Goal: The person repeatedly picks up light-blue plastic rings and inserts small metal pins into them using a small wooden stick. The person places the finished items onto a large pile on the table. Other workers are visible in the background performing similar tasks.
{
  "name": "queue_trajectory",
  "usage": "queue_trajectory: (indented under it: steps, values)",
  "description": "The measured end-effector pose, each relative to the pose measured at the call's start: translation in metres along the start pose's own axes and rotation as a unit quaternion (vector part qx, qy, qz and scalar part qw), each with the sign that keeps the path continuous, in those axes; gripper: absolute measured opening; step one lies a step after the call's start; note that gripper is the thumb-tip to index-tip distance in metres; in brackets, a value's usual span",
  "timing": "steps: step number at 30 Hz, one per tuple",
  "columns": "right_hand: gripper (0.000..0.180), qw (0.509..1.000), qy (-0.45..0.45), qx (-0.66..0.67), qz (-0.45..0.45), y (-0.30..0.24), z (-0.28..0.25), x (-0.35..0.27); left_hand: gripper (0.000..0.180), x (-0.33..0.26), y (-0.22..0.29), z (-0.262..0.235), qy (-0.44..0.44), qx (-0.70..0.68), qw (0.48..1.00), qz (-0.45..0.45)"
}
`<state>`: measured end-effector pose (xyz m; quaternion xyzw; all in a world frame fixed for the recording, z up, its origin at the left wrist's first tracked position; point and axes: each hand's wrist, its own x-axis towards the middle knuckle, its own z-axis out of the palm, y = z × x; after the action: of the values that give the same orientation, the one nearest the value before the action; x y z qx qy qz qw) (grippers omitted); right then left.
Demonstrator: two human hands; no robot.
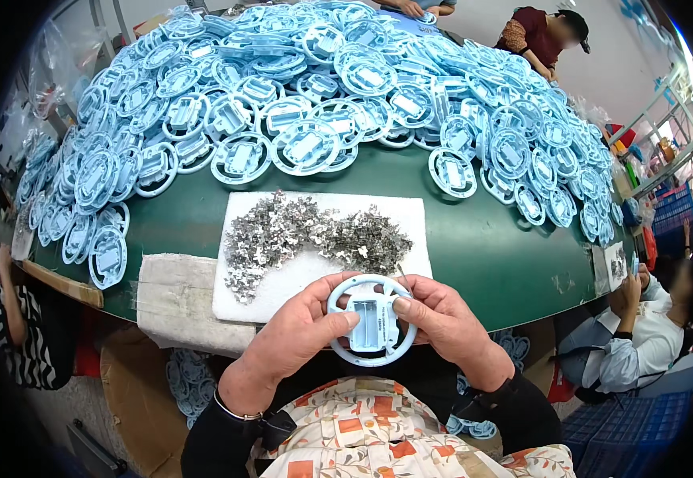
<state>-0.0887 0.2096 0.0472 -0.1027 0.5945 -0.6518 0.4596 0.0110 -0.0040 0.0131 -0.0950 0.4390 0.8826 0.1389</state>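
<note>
Head view, and both hands are at work on one pale blue wheel-shaped part (373, 320), up in front of the body where it overlaps the near edge of the bench (514, 271). Left hand (295, 327) is partly closed, fingers curled behind the rim, thumb laid across to the left side of the boxy centre. Right hand (448, 319) matches it, half curled at the opposite rim, thumb pressing near the centre's upper right; whether a small piece sits under that thumb, I can't tell. Just beyond them lies the white foam board (414, 213), carrying heaps of small metal pieces (366, 239), its left front corner overlapping a worn, pale pad (175, 295). Now the room: green benchtop runs off to the right of the board, a broad stretch, and a narrower strip on the left. Far side, a great pile of blue parts (307, 95) walls it in, curving forward down both flanks, with its front discs well apart from the hands.
</note>
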Motion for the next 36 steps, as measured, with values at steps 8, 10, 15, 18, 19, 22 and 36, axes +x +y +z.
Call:
queue_trajectory:
  steps: [8,10,15,18,19,22,36]
  values:
    - [0.037,0.999,-0.023,-0.048,-0.006,-0.002,-0.005,-0.008,0.054,0.008,0.011,0.015,0.004,0.54,0.819,0.194]
    - [0.037,1.0,-0.017,-0.008,-0.016,-0.001,-0.002,-0.011,0.053,0.004,0.011,0.017,0.018,0.526,0.825,0.204]
    - [0.033,0.99,0.005,0.015,-0.143,0.015,-0.012,-0.014,0.049,0.0,0.007,0.023,0.071,0.485,0.835,0.252]
    - [0.029,0.978,0.056,-0.051,-0.194,0.027,-0.019,-0.009,0.048,0.002,0.006,0.024,0.091,0.499,0.824,0.254]
    - [0.028,0.975,0.066,-0.066,-0.203,0.027,-0.02,-0.009,0.048,0.002,0.005,0.023,0.09,0.494,0.826,0.256]
    - [0.023,0.984,0.057,-0.017,-0.168,0.022,-0.022,-0.013,0.048,0.005,0.002,0.02,0.078,0.458,0.847,0.258]
    - [0.017,0.959,0.07,-0.208,-0.178,0.006,0.02,0.012,0.051,-0.001,-0.021,0.001,-0.11,-0.072,0.984,0.119]
